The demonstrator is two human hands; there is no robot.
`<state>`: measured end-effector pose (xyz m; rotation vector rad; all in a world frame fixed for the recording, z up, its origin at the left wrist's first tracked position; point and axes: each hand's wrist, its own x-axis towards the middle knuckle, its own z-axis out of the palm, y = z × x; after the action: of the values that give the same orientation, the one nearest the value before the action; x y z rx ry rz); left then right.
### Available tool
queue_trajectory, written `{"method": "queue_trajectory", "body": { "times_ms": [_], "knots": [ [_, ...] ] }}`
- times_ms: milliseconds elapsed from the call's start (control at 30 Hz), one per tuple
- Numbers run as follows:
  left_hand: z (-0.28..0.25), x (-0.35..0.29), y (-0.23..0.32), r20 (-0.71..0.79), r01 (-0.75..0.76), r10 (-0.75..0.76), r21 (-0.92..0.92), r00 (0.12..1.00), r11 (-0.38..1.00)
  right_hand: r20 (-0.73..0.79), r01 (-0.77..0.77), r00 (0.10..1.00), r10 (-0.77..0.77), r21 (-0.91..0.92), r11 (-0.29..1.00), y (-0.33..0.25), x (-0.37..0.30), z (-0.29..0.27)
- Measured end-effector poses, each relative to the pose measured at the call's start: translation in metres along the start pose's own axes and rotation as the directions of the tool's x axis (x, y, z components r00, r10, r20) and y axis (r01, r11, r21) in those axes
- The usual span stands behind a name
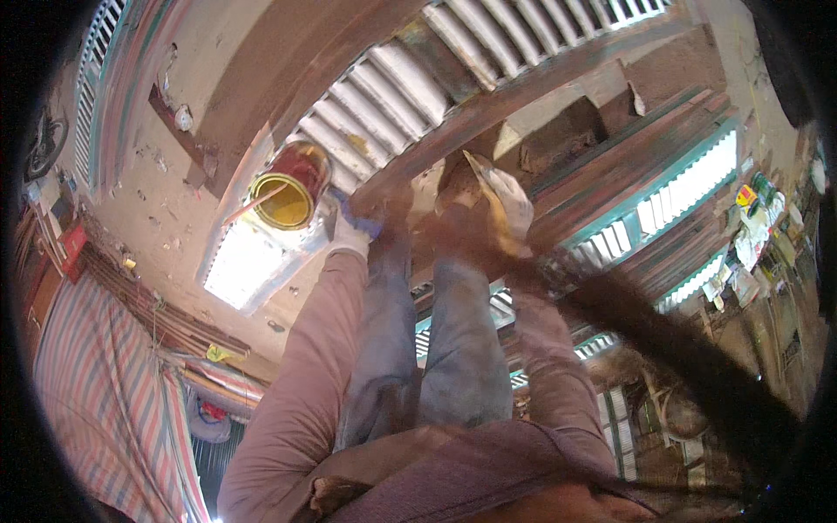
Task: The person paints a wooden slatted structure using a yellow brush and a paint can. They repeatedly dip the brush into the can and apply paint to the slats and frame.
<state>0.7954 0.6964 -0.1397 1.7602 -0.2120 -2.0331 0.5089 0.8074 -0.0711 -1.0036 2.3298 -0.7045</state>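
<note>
My left hand [348, 236], in a white and blue glove, is right beside a round metal can [305, 166]. The can has a reddish outside and a yellow inner wall, and a thin stick [255, 203] leans out over its rim. Whether the hand grips the can is not clear, as its fingers are partly hidden. On the right, my right hand [516, 202] appears as a whitish, gloved shape by my right foot, along a pointed yellowish strip [488, 193]. A dark blurred band [645, 327] crosses my right wrist area and hides part of it.
Brown slatted panels with pale louvres [384, 96] lie ahead and beneath my legs. More teal-edged frames [628, 227] are stacked to the right. A striped cloth [113, 383] hangs at the left. Littered items [754, 227] are at the far right.
</note>
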Motion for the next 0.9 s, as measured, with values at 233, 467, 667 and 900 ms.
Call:
{"method": "queue_trajectory", "body": {
  "times_ms": [233,467,667,900],
  "knots": [
    [-0.052,0.018,-0.012,-0.124,-0.17,0.231,0.374,0.965,0.911,0.075,-0.419,0.788,0.611,0.793,0.443,0.042,-0.014,0.013],
    [0.0,0.02,-0.044,-0.443,-0.227,0.172,-0.075,0.88,0.971,0.255,-0.498,0.618,0.744,0.859,0.12,0.02,-0.016,-0.03],
    [0.032,0.009,-0.053,-0.223,-0.253,0.406,0.502,0.886,0.827,0.222,-0.404,0.714,0.664,0.905,0.131,0.019,-0.028,-0.077],
    [0.017,-0.05,0.033,-0.406,-0.214,0.19,-0.016,0.894,0.977,0.384,-0.429,0.747,0.542,0.902,-0.048,-0.033,0.0,-0.105]
  ]
}}
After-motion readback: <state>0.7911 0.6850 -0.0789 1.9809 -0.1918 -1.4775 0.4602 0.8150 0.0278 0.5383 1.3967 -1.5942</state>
